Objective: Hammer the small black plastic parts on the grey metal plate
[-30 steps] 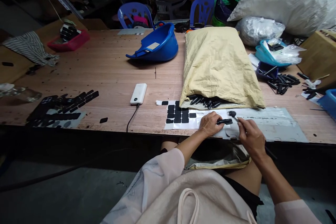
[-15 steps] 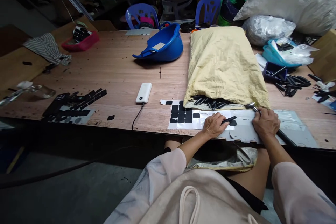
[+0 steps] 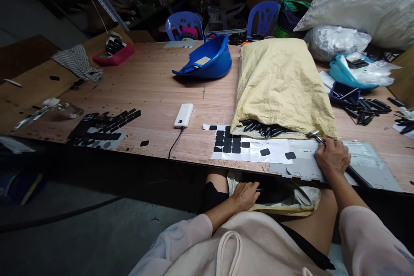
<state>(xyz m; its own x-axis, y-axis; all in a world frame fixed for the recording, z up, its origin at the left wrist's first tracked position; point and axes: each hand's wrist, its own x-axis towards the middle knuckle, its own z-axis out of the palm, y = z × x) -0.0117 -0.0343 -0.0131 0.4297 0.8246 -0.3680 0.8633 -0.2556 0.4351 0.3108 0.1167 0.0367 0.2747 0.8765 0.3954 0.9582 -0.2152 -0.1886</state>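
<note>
My left hand (image 3: pixel 246 196) is over the mouth of an open sack (image 3: pixel 284 211) on my lap, fingers closed. A small dark tip shows at its fingertips, seemingly the black stick-shaped piece it held; most of it is hidden. My right hand (image 3: pixel 333 155) grips a hammer (image 3: pixel 357 177) resting on the grey board (image 3: pixel 371 159), its metal head pointing up and left. Black rounded-square pads (image 3: pixel 228 140) lie on white backing paper (image 3: pixel 249 156); two loose ones sit farther right. Several black stick-shaped pieces (image 3: pixel 263 129) spill from the yellow sack (image 3: pixel 284 82) on the table.
A white power bank (image 3: pixel 183 115) with a cable lies left of the paper. Behind it stands a blue basin (image 3: pixel 210 60). More black pieces (image 3: pixel 367 110) and a turquoise basket (image 3: pixel 346 75) are at the right. A red tray (image 3: pixel 114 56) and striped cloth (image 3: pixel 77 62) are far left.
My left hand has moved from the paper down to the sack on my lap, taking the black stick-shaped piece off the table. My right hand stays on the hammer. The view has shifted slightly.
</note>
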